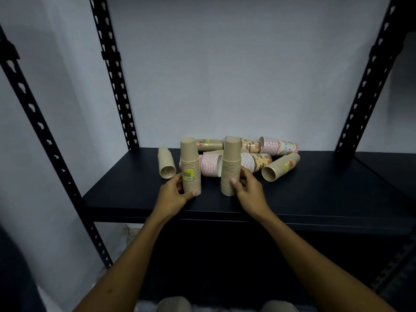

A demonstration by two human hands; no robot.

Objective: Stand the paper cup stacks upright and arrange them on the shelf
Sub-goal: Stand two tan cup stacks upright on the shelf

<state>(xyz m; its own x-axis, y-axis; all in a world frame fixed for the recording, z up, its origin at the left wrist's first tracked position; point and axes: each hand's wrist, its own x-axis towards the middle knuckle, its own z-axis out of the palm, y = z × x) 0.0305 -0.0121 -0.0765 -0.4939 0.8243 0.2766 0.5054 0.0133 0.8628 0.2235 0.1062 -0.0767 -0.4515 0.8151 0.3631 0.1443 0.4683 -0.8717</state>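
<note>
Shelf (315, 194), dark, carrying paper cup stacks. Two brown stacks are standing upright at the front edge, mouths down: the left stack (190, 167) is being held by the left hand (174, 194), fingers curling round its base; the right stack (230, 166) is being pinched low by the right hand (247, 188). Behind them the rest are lying on their sides — a brown stack (280, 166) just right of the right hand, long axis running back-right, and a small stack (166, 163) nearer the left hand.

Each hand's grip (174, 190) (248, 188) holds 1 of 2 upright brown cup stacks (190, 167) (230, 167) on the shelf (315, 194).
</note>
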